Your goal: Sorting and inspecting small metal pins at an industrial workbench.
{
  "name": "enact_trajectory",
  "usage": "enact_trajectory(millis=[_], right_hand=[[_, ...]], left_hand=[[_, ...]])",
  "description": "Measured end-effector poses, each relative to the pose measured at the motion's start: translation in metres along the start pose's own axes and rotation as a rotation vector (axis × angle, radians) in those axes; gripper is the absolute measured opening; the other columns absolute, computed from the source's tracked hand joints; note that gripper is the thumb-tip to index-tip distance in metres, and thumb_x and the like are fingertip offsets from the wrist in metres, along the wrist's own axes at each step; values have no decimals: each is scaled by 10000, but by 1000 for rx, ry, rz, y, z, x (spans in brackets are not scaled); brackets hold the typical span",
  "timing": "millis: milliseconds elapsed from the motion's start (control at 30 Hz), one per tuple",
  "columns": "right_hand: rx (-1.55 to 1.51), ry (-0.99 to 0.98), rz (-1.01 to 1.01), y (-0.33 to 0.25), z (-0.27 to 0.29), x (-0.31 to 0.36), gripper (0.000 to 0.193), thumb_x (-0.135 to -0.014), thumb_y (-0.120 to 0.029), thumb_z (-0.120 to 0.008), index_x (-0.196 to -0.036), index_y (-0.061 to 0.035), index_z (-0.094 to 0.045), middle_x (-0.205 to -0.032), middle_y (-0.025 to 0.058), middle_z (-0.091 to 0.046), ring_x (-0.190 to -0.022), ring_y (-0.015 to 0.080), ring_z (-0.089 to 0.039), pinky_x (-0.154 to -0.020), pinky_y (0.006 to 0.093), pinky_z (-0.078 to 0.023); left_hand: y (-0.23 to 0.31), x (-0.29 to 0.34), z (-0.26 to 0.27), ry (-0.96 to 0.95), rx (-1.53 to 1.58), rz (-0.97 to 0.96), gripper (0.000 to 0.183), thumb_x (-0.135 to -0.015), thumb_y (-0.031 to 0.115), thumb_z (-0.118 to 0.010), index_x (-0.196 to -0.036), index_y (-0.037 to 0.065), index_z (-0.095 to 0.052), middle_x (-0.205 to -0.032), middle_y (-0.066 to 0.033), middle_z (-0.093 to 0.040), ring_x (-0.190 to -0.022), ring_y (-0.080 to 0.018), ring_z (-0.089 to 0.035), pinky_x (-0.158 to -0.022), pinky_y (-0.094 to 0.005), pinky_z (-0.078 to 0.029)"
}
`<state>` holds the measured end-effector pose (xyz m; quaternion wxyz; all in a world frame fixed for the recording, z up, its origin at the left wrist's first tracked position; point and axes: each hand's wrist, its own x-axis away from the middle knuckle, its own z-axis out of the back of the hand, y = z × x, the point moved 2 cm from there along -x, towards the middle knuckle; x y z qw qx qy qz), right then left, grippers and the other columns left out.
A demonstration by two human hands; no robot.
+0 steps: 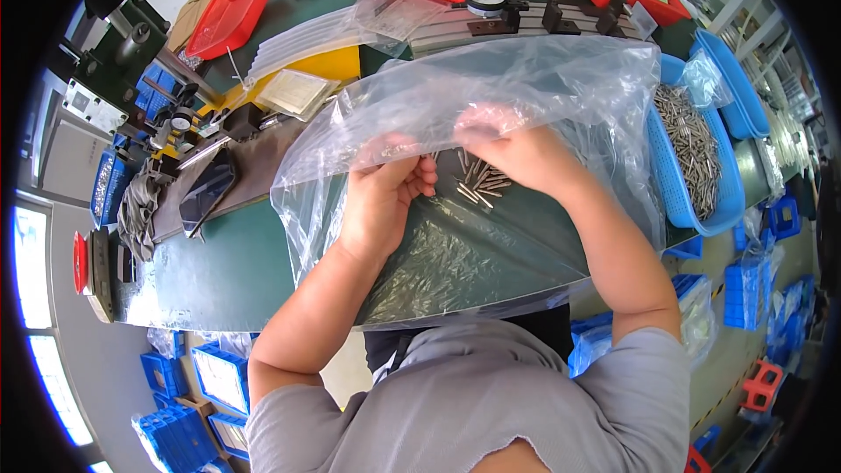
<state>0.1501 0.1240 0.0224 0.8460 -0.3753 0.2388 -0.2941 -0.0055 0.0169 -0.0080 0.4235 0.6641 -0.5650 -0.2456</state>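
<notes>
A large clear plastic bag (561, 79) lies spread over the green worktop, and the upper parts of both my hands show through its film. On the film between and in front of the hands rests a loose pile of slim metal pins (482, 182). My left hand (390, 180) is left of the pile with its fingers curled in; what they hold, if anything, is hidden. Just above the pile's right side is my right hand (504, 144), its fingers blurred and partly covered by the film, so their grip does not show.
At the right a blue basket (731, 201) holds many metal pins. Red trays (232, 13) stand along the back. A dial gauge (485, 0) sits on a rail beyond the bag. To the left are a gauge stand (180, 118), a dark flat panel (210, 191) and grey cloth gloves (137, 210).
</notes>
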Motion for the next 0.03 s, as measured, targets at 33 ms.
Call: enact_trajectory(millis=[33], right_hand=[[-115, -28, -63, 0, 3, -1, 223, -832, -200, -645, -955, -16, -610, -874, 78, -653, -790, 216, -600, -742, 284, -458]], left_hand=[[-1, -1, 0, -4, -15, 42, 112, -861, 68, -540, -961, 20, -539, -807, -98, -602, -714, -183, -594, -656, -291, -494]])
